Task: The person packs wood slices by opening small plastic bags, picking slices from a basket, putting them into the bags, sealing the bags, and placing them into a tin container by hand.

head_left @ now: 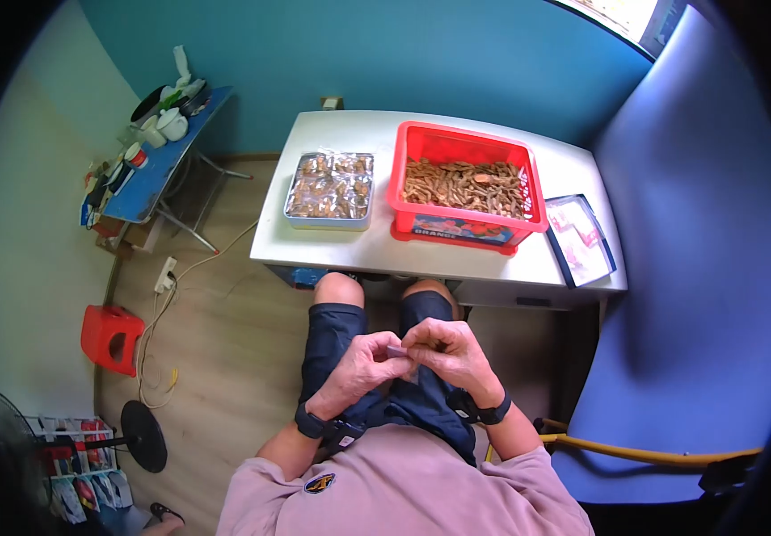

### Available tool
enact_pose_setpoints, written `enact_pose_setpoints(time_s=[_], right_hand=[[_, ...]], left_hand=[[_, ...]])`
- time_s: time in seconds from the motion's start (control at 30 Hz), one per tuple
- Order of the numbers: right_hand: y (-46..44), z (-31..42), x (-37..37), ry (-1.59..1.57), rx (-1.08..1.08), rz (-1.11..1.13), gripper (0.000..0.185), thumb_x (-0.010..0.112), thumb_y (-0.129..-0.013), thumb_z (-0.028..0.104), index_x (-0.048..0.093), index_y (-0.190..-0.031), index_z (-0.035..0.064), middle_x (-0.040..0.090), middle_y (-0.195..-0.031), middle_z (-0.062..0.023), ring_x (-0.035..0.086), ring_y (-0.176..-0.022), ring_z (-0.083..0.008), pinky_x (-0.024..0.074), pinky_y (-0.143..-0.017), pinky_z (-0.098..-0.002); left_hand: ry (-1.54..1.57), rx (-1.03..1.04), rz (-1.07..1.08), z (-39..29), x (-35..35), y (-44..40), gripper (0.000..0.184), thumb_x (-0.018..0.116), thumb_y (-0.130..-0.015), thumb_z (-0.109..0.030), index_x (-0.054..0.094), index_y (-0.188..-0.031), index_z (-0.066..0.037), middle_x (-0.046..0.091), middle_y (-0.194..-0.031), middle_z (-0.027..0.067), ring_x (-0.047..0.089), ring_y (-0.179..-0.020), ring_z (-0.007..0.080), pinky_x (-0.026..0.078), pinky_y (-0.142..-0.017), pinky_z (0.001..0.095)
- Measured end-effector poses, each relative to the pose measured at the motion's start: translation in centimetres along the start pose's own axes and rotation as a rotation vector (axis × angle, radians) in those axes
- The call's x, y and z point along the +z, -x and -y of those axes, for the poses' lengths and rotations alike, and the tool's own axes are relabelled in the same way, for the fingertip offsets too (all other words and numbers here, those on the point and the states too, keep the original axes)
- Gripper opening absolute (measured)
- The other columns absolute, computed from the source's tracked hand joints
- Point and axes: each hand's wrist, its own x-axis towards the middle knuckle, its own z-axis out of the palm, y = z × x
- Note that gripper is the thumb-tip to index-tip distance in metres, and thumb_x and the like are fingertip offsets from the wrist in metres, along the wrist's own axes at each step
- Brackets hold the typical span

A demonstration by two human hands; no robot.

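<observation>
Over the lap, my left hand point(360, 368) and my right hand point(446, 350) meet, fingertips almost touching. Between them is a small pale plastic piece point(396, 351), pinched by the fingers of my left hand. The right fingers are closed at its edge, and what they grip is too small to make out. On the white table point(332, 246) ahead, a shallow tin point(290, 217) holds clear packets with brown contents. Beside it, a red plastic basket point(397, 188) contains many brown, elongated pieces.
A dark-rimmed tray point(607, 255) with red-and-white packets lies at the table's right. At left are a blue folding table point(148, 198) with cups, a red stool point(113, 339), cables and a fan point(144, 436). A blue surface point(671, 357) stands at right.
</observation>
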Motion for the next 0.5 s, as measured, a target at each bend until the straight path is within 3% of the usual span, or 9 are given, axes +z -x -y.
enact_pose_setpoints(time_s=[0.1,0.23,0.33,0.37,0.43,0.5], right_hand=[[-0.9,-0.2,0.2,0.079,-0.135,0.059,0.011,0.073,-0.088,-0.002,0.066,-0.096,-0.0024,0.066,-0.081,-0.003,0.06,-0.072,-0.0082,0.0517,-0.067,-0.0243],[-2.1,-0.8,0.0,0.036,-0.068,0.147,0.012,0.07,-0.091,-0.001,0.066,-0.102,-0.0012,0.071,-0.084,-0.0094,0.066,-0.073,-0.0121,0.054,-0.069,-0.0272],[-3.4,-1.2,0.3,0.034,0.033,0.167,0.015,0.07,-0.092,0.001,0.065,-0.105,0.0001,0.071,-0.083,-0.0091,0.063,-0.068,-0.0103,0.0518,-0.063,-0.0256],[-3.9,-1.4,0.1,0.026,0.104,0.174,0.016,0.071,-0.094,0.008,0.066,-0.108,0.0015,0.07,-0.081,-0.0056,0.059,-0.064,-0.007,0.0475,-0.057,-0.023],[-4.8,-1.9,0.3,-0.07,0.162,0.164,0.017,0.071,-0.095,0.012,0.066,-0.107,0.0016,0.069,-0.079,-0.0035,0.058,-0.064,-0.0056,0.046,-0.056,-0.0221],[-6.0,-1.9,0.3,-0.19,0.277,0.131,0.025,0.071,-0.097,0.023,0.067,-0.106,0.001,0.068,-0.077,0.0007,0.056,-0.063,-0.004,0.0447,-0.055,-0.0214]], left_hand=[[-0.084,-0.08,0.027,0.9,-1.0,-0.4,0.018,0.073,-0.09,-0.004,0.068,-0.107,-0.001,0.07,-0.094,0.0022,0.066,-0.087,0.0081,0.054,-0.081,0.025],[-0.06,-0.054,0.038,0.6,-1.9,-0.7,0.019,0.072,-0.091,-0.005,0.069,-0.109,0.0,0.07,-0.094,0.0024,0.066,-0.087,0.0082,0.055,-0.08,0.0257],[0.016,-0.066,0.031,-0.2,-2.8,-0.8,0.015,0.071,-0.092,-0.006,0.07,-0.105,0.001,0.071,-0.092,0.0028,0.067,-0.085,0.0091,0.056,-0.078,0.0266],[0.016,-0.064,0.019,-0.2,-3.4,-1.0,0.015,0.071,-0.092,-0.006,0.07,-0.105,0.001,0.071,-0.092,0.0028,0.067,-0.085,0.0091,0.056,-0.078,0.0266],[-0.03,-0.07,-0.038,0.1,-4.4,-1.6,0.01,0.071,-0.094,-0.011,0.069,-0.094,-0.002,0.068,-0.083,0.0004,0.063,-0.076,0.006,0.051,-0.069,0.0227],[-0.013,-0.013,-0.072,-0.2,-5.2,-2.2,0.01,0.071,-0.094,-0.012,0.07,-0.094,-0.002,0.069,-0.082,0.001,0.063,-0.075,0.0066,0.052,-0.068,0.0231]])
